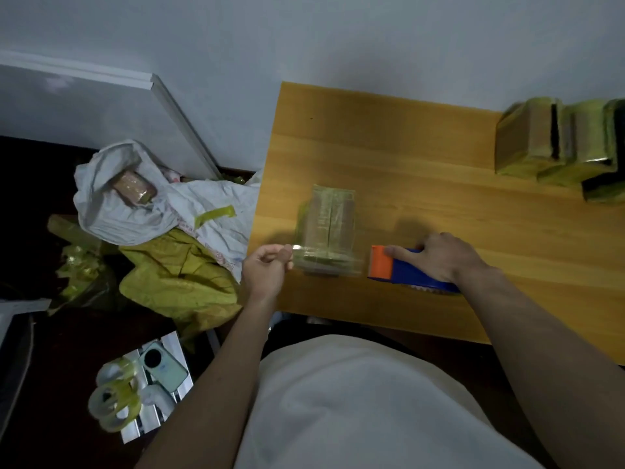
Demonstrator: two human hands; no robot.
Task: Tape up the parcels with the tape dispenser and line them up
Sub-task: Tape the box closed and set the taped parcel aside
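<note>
Head view: my left hand [265,270] pinches tape at this parcel [326,231], right hand [439,257] grips the dispenser [406,270]; three wrapped parcels [554,143] lined up, more bagged.

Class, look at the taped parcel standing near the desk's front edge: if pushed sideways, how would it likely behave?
The parcel stands taller than its base, so it probably tips before sliding. Its glossy tape wrap suggests a slippery surface. Its boxy, straight sides look stiff, not floppy.
</note>
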